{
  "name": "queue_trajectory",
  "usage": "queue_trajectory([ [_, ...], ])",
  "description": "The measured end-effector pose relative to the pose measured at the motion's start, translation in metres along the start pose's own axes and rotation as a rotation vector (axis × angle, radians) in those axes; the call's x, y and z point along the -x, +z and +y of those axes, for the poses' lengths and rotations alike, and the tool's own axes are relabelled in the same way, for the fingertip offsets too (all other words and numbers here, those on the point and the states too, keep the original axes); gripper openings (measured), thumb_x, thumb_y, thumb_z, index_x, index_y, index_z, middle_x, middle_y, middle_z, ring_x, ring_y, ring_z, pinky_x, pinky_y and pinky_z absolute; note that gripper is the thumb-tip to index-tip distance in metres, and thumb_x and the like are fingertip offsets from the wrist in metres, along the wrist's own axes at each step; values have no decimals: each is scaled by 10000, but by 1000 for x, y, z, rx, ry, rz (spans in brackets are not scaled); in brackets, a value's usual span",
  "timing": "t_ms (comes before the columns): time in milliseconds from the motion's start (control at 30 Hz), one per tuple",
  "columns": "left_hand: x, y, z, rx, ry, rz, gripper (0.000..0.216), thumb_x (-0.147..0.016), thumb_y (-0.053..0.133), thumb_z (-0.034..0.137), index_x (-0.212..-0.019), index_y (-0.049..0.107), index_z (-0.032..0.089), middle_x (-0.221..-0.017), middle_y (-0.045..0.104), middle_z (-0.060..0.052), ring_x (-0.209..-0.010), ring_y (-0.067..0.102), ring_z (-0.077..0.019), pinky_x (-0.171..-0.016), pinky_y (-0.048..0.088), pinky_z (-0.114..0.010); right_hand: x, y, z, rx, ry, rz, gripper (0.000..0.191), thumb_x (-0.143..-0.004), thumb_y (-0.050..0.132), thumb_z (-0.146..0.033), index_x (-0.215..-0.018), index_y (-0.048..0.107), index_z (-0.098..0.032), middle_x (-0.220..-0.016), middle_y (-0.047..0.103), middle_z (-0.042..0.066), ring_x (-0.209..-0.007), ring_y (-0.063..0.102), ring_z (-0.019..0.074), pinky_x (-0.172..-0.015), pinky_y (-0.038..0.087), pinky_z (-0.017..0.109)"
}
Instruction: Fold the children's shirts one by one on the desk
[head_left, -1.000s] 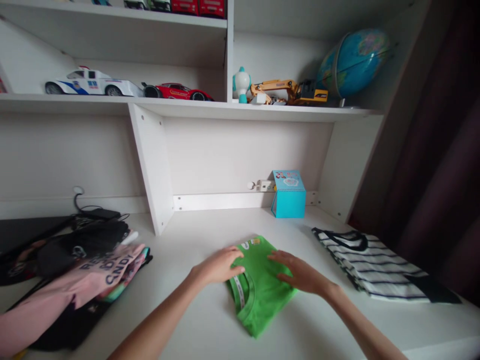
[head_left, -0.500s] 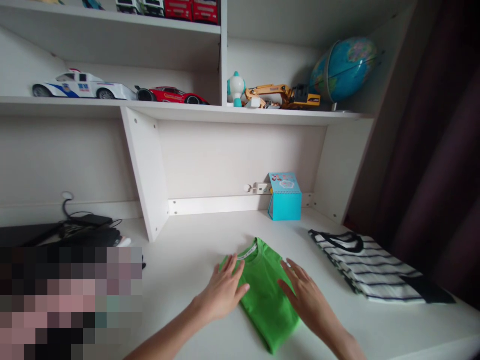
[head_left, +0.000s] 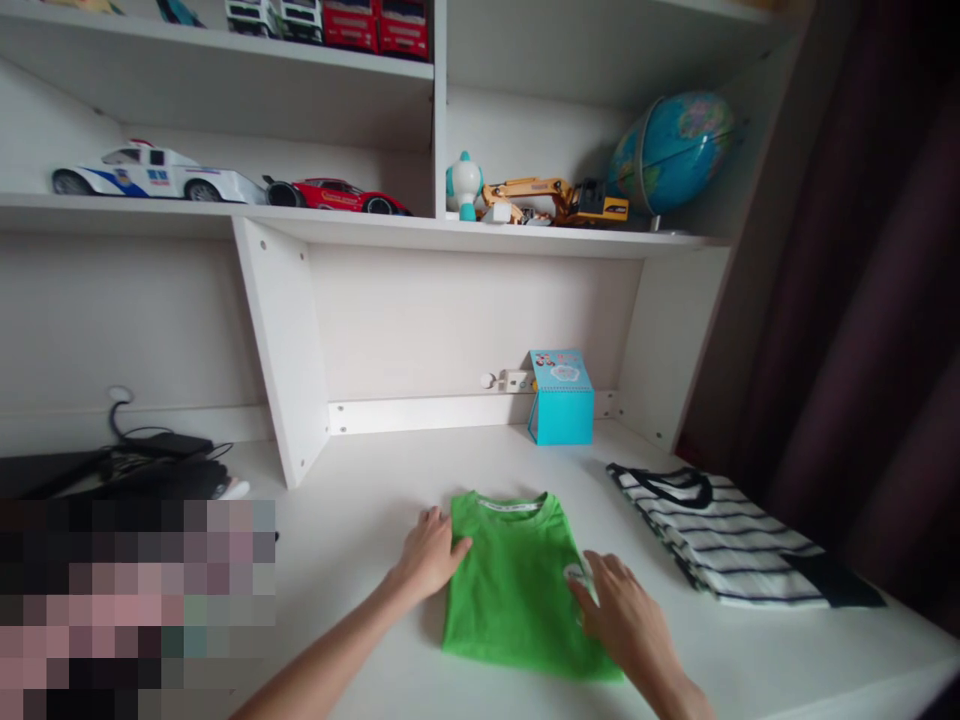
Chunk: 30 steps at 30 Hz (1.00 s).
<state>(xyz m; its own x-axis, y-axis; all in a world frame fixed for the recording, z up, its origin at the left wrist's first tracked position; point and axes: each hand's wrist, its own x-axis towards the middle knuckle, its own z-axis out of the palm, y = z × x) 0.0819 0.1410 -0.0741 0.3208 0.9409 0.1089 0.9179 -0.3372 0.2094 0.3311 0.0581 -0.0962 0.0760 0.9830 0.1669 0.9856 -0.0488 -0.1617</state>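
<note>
A folded green T-shirt (head_left: 514, 585) lies flat on the white desk (head_left: 375, 520), its collar turned toward the back wall. My left hand (head_left: 427, 555) rests open on the shirt's left edge, fingers spread. At the shirt's right edge my right hand (head_left: 622, 620) lies open too, fingertips beside a small white tag. Neither hand grips the cloth.
A folded black-and-white striped shirt (head_left: 720, 535) lies to the right near the desk edge. A blue box (head_left: 561, 397) stands at the back wall. At the left are a blurred pile and black cables (head_left: 150, 450). Above, shelves hold toy cars (head_left: 150, 172), a toy excavator (head_left: 555, 200) and a globe (head_left: 671, 150).
The green shirt has been turned from a slant to lie square with the desk, collar to the back. Both hands moved outward to its side edges.
</note>
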Motion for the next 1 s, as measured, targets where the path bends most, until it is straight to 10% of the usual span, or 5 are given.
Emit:
queue_trajectory([
  [267, 17, -7, 11, 336, 25, -93, 192, -781, 490, 278, -938, 497, 169, -827, 580, -42, -798, 569, -190, -698, 424, -273, -13, 17, 16, -281, -10, 69, 71, -824, 424, -252, -777, 456, -210, -765, 602, 31, -669, 601, 171, -590, 377, 252],
  [500, 30, -12, 37, 778, 115, -119, 569, -723, 525, 123, -1255, 331, 175, -791, 597, 3, -651, 575, -119, -606, 433, -215, -10, -3, 31, -436, -52, 82, 213, -843, 308, -213, -1045, 374, -221, -670, 626, -20, -568, 592, 158, -559, 385, 241],
  [700, 12, -23, 114, 646, 274, 46, 346, -767, 494, 152, -1088, 619, 178, -1040, 649, -76, -779, 614, -171, -732, 490, -275, -9, -49, 89, -261, -4, 191, 240, -841, 336, -275, -979, 531, -292, -903, 676, -2, -796, 640, 214, -618, 405, 278],
  [1000, -74, 19, 259, 884, 456, 119, 502, -727, 552, 133, -1229, 527, 139, -1263, 526, -118, -885, 617, -198, -856, 489, -324, -47, -117, 240, 138, 321, 294, 361, -862, 316, -312, -1137, 548, -277, -957, 668, 83, -780, 635, 291, -563, 408, 328],
])
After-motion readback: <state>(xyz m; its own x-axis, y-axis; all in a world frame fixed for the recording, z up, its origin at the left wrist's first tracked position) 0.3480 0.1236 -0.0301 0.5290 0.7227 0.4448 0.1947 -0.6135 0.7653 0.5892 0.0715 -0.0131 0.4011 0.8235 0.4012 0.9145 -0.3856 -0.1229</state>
